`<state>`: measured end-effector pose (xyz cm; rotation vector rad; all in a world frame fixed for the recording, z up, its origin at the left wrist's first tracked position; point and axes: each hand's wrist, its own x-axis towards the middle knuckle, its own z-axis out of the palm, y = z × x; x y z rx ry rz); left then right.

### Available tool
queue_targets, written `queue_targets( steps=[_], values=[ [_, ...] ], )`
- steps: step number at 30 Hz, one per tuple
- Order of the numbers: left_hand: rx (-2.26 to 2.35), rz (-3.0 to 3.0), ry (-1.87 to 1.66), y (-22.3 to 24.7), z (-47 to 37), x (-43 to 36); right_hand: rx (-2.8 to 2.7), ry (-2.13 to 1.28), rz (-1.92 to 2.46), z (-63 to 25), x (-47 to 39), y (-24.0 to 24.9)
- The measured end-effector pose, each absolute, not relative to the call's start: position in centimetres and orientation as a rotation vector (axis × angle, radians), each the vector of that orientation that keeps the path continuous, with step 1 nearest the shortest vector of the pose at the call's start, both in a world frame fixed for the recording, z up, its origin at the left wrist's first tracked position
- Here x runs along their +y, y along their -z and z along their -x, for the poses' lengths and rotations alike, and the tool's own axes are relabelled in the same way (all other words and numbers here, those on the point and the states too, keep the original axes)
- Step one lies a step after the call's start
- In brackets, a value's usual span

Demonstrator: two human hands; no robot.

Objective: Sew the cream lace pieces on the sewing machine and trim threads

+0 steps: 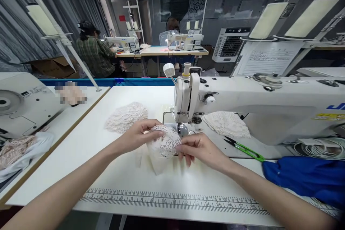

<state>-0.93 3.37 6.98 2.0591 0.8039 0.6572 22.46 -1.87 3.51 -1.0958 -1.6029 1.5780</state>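
A white lace piece (168, 142) with sheer fabric hanging below it is held up in front of the sewing machine's needle area. My left hand (147, 133) pinches its upper left edge, thumb on top. On the right edge, my right hand (195, 147) grips the lace between thumb and fingers, its lower fingers curled beneath. The white sewing machine (185, 97) stands just behind the lace. One pile of lace pieces (126, 116) lies left of the hands, and another pile (228, 124) lies under the machine arm.
Green-handled scissors (244, 149) and a blue cloth (304, 176) lie at the right. A printed ruler (172, 201) runs along the front edge. Another machine (27, 100) stands at the far left. A person (95, 50) sits at a machine in the background.
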Motion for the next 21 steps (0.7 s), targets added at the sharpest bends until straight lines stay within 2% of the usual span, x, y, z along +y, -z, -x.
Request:
queue_targets(
  steps=[5,7,9,11,13,14,16,18,21],
  values=[
    [0.613,-2.814,-1.042,-7.2,2.0,-0.7,-1.316,-1.814,0.987,-20.9,-2.2,-3.0],
    [0.416,-3.135,-0.984,-6.5,1.8,-3.2,-1.276,-1.826,0.963,-20.1,-2.2,-2.9],
    [0.243,-3.26,-0.764,-5.6,1.6,-5.5,-1.303,-1.796,0.971,-19.6,-2.2,-3.1],
    [0.131,-3.241,-0.663,-4.7,1.9,-6.7,-1.363,-1.732,1.012,-19.2,-2.1,-3.4],
    [0.152,-3.16,-0.743,-4.1,2.8,-6.3,-1.412,-1.676,1.059,-19.1,-2.1,-3.7],
    [0.247,-3.103,-0.848,-4.0,3.3,-5.5,-1.428,-1.662,1.075,-19.0,-2.1,-3.9],
    [0.732,-2.865,-1.088,-4.0,4.3,-3.0,-1.445,-1.663,1.087,-19.0,-2.1,-4.3],
    [1.009,-2.521,-0.967,-4.4,5.0,0.0,-1.462,-1.665,1.089,-18.9,-2.1,-4.6],
    [0.911,-2.14,-0.516,-5.2,5.4,3.6,-1.495,-1.651,1.098,-18.8,-2.0,-5.1]
  ],
)
